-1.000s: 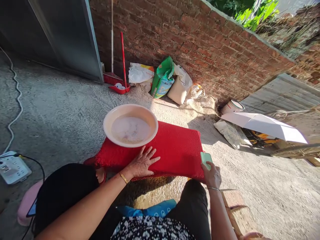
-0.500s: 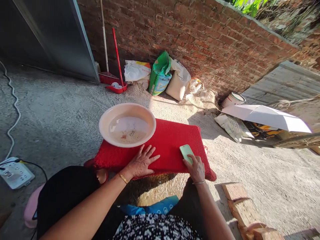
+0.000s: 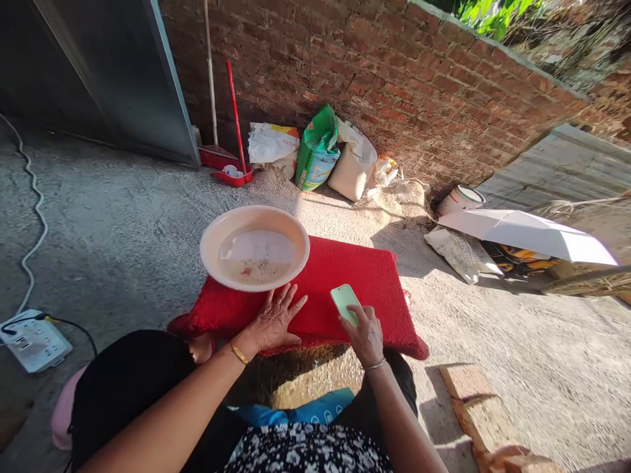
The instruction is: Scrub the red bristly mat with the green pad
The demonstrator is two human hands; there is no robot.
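Observation:
A red plush cover [image 3: 355,263] lies over a low bench-like surface before me. My left hand [image 3: 273,324] rests flat on it with fingers spread, just below the pink basin [image 3: 206,259]. Water and some dark and reddish bits show in that basin, which stands on the cover's left part. In my right hand [image 3: 367,335] is a flat light green oblong piece [image 3: 344,299] with rounded corners, held by its near end against the cover. A small dark spot marks its far end. Its underside is hidden, so I cannot tell its kind.
A power strip [image 3: 39,343] with plugged cords lies at left. Bricks [image 3: 470,381] sit on the ground at right. Along the brick wall [image 3: 394,85] stand a red dustpan [image 3: 239,177], a green sack [image 3: 315,161] and a pale sack [image 3: 352,171]. A white umbrella [image 3: 522,230] is beyond, right.
My right hand has moved left across the red cover with the light green piece. My left hand stays on the cover, shifted slightly left in view.

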